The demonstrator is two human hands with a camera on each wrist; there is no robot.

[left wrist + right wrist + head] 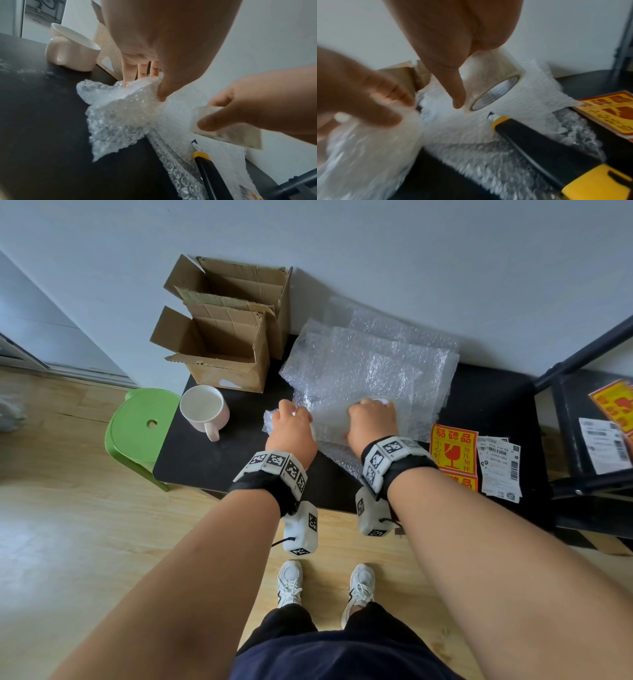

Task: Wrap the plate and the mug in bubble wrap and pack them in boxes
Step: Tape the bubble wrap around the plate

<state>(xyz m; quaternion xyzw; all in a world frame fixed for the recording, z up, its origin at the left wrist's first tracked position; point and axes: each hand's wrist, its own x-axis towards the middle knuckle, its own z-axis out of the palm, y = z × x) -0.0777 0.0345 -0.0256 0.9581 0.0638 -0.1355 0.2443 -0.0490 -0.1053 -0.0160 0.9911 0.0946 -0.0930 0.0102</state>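
A pale pink mug [204,409] stands upright on the black table [212,460], left of my hands. Bubble wrap sheets [363,364] cover the table's middle. My left hand [291,415] pinches a bunched fold of bubble wrap [123,108] between thumb and fingers. Just to its right, my right hand [371,409] grips a roll of clear tape [496,86] and holds it down on the wrap. No plate shows in any view. Two open cardboard boxes [219,350] stand at the table's back left.
A black and yellow utility knife [539,148] lies on the wrap close under my right hand, blade tip out. Yellow fragile stickers [454,448] and shipping labels [498,467] lie to the right. A green stool [140,426] stands left of the table, a black rack [589,440] right.
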